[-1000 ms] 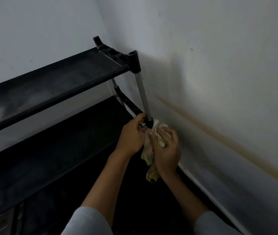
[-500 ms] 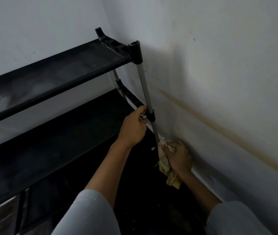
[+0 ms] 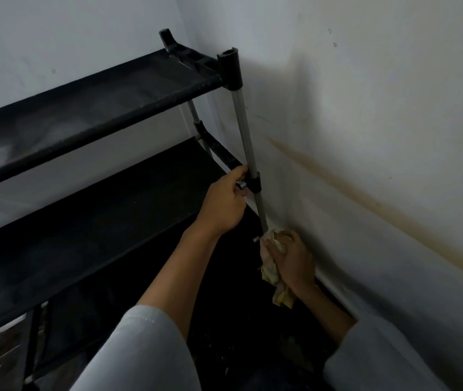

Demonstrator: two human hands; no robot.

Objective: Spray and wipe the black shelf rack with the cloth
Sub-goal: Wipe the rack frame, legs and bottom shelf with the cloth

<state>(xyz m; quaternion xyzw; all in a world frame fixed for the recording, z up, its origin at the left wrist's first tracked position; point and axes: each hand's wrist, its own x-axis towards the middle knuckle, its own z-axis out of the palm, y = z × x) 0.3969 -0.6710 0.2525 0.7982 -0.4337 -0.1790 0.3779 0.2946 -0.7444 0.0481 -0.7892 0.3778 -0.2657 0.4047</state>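
The black shelf rack (image 3: 106, 91) stands in a room corner, with dusty fabric tiers and a silver front-right post (image 3: 243, 122). My left hand (image 3: 224, 201) grips the black joint where the second tier meets that post. My right hand (image 3: 292, 258) is wrapped around a crumpled yellowish cloth (image 3: 274, 273), pressing it onto the lower part of the post, just above the third tier. The cloth's tail hangs below my fist. No spray bottle is in view.
A white wall (image 3: 366, 108) with a brown diagonal stain runs close along the rack's right side, leaving a narrow gap. The back wall (image 3: 55, 38) is behind the rack. Dark floor lies under the lowest tier.
My right hand slid the cloth down the post from the second-tier joint to the lower section. My left hand stayed on the joint. The view shifted slightly.
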